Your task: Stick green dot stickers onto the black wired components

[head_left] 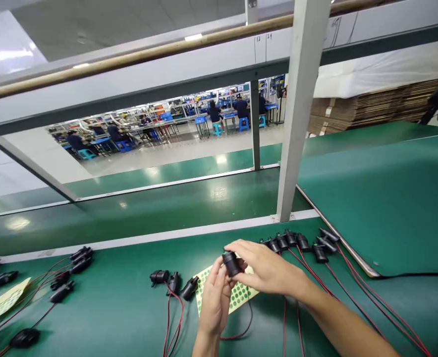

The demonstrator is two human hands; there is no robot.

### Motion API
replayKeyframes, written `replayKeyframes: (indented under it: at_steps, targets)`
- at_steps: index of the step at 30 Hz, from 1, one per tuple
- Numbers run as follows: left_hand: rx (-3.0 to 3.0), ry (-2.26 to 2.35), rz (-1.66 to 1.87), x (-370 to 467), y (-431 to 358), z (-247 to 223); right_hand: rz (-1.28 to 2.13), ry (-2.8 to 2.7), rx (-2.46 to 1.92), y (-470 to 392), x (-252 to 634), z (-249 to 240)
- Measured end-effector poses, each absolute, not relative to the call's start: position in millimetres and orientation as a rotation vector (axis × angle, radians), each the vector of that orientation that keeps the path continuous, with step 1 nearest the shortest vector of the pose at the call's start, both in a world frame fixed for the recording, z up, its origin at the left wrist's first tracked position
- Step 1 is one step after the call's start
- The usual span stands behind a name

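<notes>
Both hands hold one black cylindrical part above the green bench. My left hand has its fingers closed on the part's left and lower side. My right hand grips it from the right, thumb below and fingers over the top. Beneath the hands lies a pale yellow sheet with rows of green round stickers, partly covered by them. A dark red wire runs on the bench just below the sheet. Left of the sheet are three black parts with red and black wires.
Several black parts with red wires line the bench right of my hands. More wired parts and another sticker sheet lie at the left. A white upright post rises beyond the bench edge. People sit at far workstations.
</notes>
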State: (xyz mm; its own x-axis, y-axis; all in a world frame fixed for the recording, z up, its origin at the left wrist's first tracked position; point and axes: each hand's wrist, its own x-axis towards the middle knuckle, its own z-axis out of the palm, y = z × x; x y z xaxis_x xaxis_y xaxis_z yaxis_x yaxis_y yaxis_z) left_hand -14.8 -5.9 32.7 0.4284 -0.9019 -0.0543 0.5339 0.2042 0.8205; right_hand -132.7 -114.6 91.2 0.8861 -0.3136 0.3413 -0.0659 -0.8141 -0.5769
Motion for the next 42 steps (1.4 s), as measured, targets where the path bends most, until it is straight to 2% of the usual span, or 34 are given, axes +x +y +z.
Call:
replayKeyframes:
  at_steps: [8, 13, 16, 20, 25, 29, 32, 37, 42]
  targets:
    - [0.987, -0.416, -1.007, -6, -16, 29, -0.335, 0.33, -2.232, -133, -265, 114]
    - [1.007, -0.436, -1.013, -7, -20, 21, -0.263, 0.667, -2.333, -145, -312, 81]
    - [1.03, -0.448, -0.977, -7, -24, 14, -0.356, 0.852, -2.517, -156, -303, 34]
    - [1.077, -0.469, -0.919, -5, -29, 5, -0.441, 0.824, -2.692, -168, -286, -25]
    - [1.228, -0.611, -0.739, -1, -31, 0, -0.542, 0.789, -2.798, -176, -286, -58]
    - [1.407, -0.812, -0.518, 8, -20, 5, -0.63, 0.776, -2.855, -181, -293, -59]
    - [1.623, -1.046, -0.288, 18, -9, 6, -0.747, 0.72, -2.803, -178, -281, -38]
    - [1.842, -1.391, -0.069, 20, -7, -9, -0.694, 0.669, -2.595, -156, -206, 6]
    - [1.924, -1.593, -0.054, 14, -14, -26, -0.613, 0.634, -2.678, -145, -124, -8]
